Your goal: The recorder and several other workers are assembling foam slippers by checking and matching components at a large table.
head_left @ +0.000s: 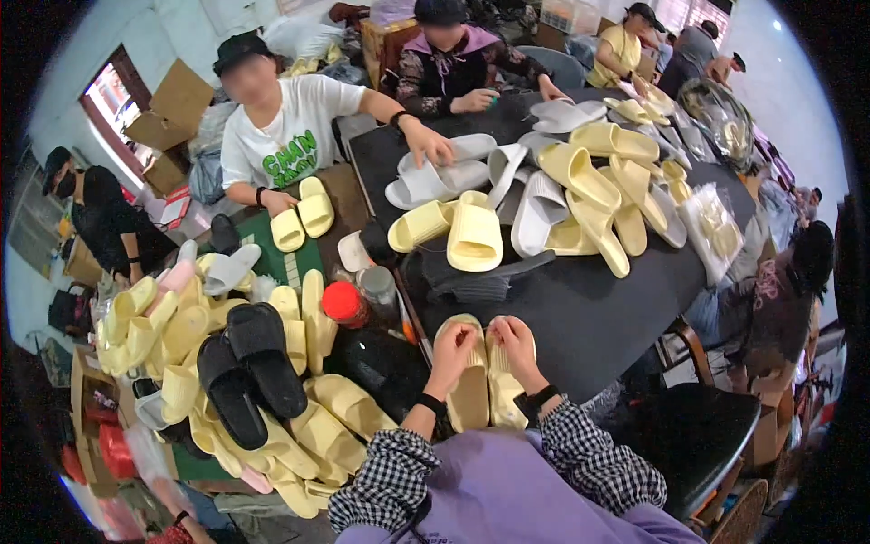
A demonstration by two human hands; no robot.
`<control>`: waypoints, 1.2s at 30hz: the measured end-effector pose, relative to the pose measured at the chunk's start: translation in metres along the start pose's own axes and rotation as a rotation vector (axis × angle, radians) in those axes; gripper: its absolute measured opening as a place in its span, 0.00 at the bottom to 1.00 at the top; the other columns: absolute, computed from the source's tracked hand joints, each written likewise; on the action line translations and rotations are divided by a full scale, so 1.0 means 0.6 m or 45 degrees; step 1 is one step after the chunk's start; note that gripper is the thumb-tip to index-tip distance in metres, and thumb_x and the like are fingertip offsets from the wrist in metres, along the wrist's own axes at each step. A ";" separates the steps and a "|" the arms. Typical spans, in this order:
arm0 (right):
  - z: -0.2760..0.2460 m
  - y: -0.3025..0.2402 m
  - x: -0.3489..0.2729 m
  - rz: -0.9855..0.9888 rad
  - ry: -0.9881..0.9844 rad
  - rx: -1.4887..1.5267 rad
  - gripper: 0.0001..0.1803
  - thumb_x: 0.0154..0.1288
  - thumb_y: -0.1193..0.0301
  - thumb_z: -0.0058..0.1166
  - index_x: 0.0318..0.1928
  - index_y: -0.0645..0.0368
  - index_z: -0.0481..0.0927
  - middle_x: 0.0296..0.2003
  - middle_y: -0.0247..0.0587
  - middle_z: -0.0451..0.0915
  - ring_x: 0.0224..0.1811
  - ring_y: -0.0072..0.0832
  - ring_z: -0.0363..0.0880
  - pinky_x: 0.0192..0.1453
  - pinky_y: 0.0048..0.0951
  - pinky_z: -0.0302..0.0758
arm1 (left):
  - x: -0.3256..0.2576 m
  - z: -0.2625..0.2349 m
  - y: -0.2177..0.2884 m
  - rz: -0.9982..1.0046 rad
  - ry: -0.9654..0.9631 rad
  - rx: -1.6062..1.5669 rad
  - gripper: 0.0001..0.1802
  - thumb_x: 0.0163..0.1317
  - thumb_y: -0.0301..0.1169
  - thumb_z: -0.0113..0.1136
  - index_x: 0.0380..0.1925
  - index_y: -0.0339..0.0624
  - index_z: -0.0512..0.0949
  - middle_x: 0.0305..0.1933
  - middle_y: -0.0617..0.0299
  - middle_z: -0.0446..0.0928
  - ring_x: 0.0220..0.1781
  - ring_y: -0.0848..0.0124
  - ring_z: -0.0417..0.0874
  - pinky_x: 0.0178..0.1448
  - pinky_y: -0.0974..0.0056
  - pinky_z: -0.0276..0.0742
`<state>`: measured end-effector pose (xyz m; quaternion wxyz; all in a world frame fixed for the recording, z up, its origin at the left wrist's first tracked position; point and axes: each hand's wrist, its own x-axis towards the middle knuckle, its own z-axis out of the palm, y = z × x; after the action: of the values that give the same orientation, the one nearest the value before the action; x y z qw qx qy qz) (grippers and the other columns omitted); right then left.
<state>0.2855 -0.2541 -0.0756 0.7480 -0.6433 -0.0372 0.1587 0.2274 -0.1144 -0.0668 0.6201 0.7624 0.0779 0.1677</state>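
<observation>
Pair of pale yellow slides (485,385) lying side by side at near edge of dark surface (589,317). Left hand (453,349) and right hand (515,343) each rest on one, fingers curled over toe straps, pressing rather than clamped. Likely light, soft foam, non-fragile; best held at strap.

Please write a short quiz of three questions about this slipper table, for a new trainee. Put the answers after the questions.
1. True or false: the left hand and the right hand each rest on one slipper of the pale yellow pair at the near edge of the black table.
2. Which colour is the pair of slippers lying on top of the heap at the person's left? A) black B) pink C) grey
3. Fill in: the bottle beside the table's near left corner has a ___ cap.

Key: 1 true; 2 A; 3 red
</observation>
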 end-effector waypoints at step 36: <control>-0.016 0.012 -0.007 -0.009 0.123 0.170 0.14 0.72 0.67 0.48 0.30 0.60 0.76 0.24 0.26 0.71 0.26 0.14 0.64 0.31 0.19 0.62 | -0.010 0.011 -0.016 -0.030 -0.020 0.087 0.08 0.63 0.29 0.60 0.33 0.33 0.77 0.28 0.60 0.75 0.28 0.72 0.75 0.33 0.67 0.70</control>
<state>0.2825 -0.2638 -0.0836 0.7908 -0.5987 0.0073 0.1271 0.2252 -0.1203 -0.0781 0.5961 0.7836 0.0878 0.1517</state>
